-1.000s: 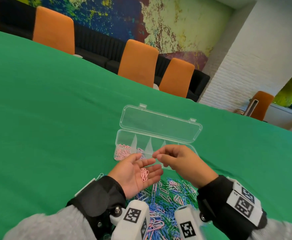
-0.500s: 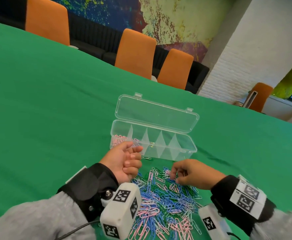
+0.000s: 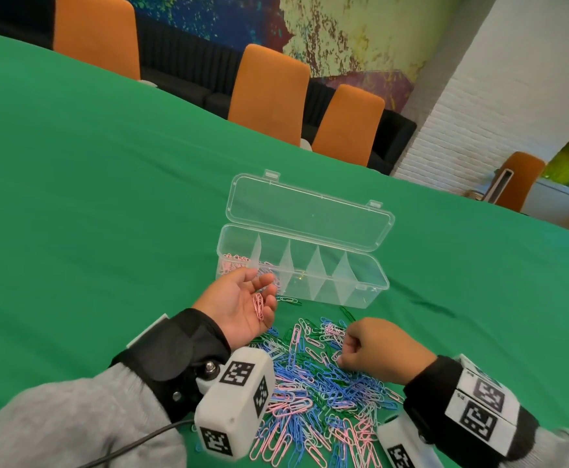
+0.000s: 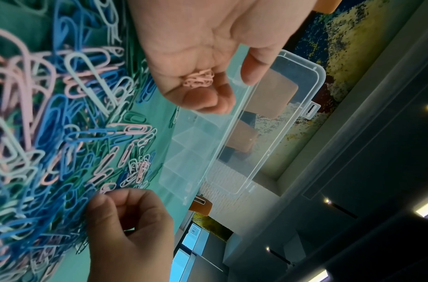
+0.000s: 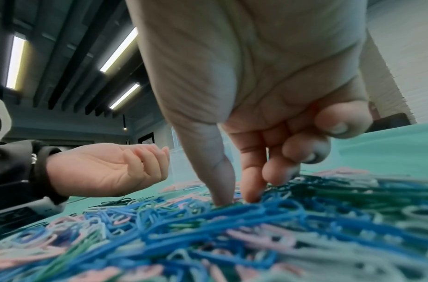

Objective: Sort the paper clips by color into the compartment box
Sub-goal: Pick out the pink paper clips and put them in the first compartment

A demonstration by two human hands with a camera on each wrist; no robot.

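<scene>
Several pink paper clips (image 3: 259, 305) lie in my cupped, upturned left hand (image 3: 242, 307), just before the clear compartment box (image 3: 301, 265). My right hand (image 3: 376, 346) pinches thumb and forefinger into the mixed clip pile (image 3: 317, 393) on the green surface (image 3: 107, 204); whether they grasp a clip, I cannot tell.

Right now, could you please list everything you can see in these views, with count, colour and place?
compartment box: one, clear plastic, lid open, on the tablecloth beyond the pile.
sorted clips: several, pink, in the box's leftmost compartment.
paper clip pile: many, pink, blue, green, white, between the wrists.
held clips: a few, pink, in the left palm.
tablecloth: one, green.
chairs: four, orange, behind the table.
left hand: palm up, cupping pink clips.
right hand: fingertips in the pile.
</scene>
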